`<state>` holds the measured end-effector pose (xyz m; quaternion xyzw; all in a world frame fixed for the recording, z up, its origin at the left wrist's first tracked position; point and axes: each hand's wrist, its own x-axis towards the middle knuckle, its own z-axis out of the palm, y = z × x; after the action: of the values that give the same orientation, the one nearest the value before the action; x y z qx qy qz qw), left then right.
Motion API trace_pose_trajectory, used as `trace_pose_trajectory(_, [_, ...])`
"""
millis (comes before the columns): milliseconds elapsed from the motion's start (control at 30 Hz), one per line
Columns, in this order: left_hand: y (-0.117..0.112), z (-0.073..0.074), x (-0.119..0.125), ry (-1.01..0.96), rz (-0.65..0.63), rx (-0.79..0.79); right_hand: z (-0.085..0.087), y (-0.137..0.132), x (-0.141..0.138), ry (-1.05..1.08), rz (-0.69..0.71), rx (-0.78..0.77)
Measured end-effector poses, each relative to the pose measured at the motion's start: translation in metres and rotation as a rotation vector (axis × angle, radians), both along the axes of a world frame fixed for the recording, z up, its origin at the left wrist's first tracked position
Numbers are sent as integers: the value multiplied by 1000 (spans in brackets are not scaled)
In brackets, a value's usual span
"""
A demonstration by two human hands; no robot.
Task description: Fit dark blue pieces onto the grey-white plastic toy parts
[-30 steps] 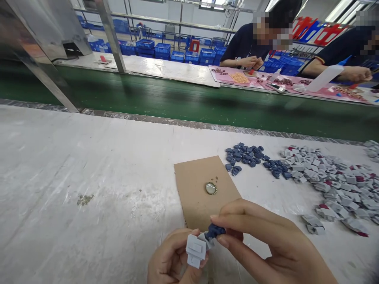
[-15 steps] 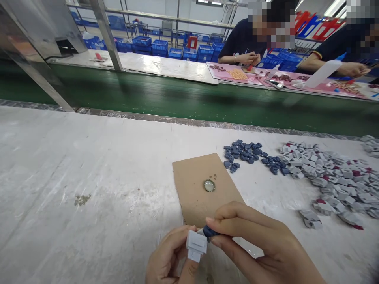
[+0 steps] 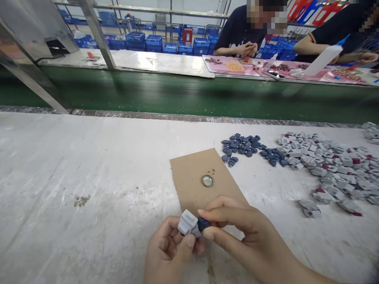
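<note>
My left hand (image 3: 170, 248) pinches a light grey plastic part (image 3: 187, 223) with a dark red bit at its lower side. Between the thumb and fingertips of my right hand (image 3: 242, 232) is a small dark blue plastic piece (image 3: 203, 224), touching the right side of the grey part. Whether the two pieces are joined I cannot tell. Just beyond my hands lies a brown cardboard sheet (image 3: 192, 177), with a metal bottle cap (image 3: 207, 181) and a few crumbs on it.
Dark blue pieces (image 3: 241, 145) lie loosely piled behind the cardboard. A large heap of grey parts (image 3: 340, 169) covers the right of the white table (image 3: 89, 165). Past a green conveyor belt (image 3: 148, 92), two people work at a bench with a white bottle (image 3: 322, 61).
Both hands have risen slightly, and the grey part has turned in my left fingers, now showing its red bit. My right hand has brought the blue piece close against it.
</note>
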<state>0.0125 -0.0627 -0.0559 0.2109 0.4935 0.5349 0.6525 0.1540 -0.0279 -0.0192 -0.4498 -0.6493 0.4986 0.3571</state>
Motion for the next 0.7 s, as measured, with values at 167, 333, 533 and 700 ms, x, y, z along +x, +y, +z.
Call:
trace_pose_trajectory(167, [0, 0, 2, -201, -276, -66, 6, 21, -4, 34, -183, -141])
trace_pose_trajectory(333, [-9, 0, 11, 33, -405, 43, 4, 27, -27, 306, -157, -807])
trace_pose_trajectory(533, [-4, -9, 2, 140, -453, 173, 0, 16, -29, 531, -120, -1011])
trace_pose_trajectory(700, [-14, -25, -2, 49, -337, 147, -9, 8, -29, 566, -156, -953])
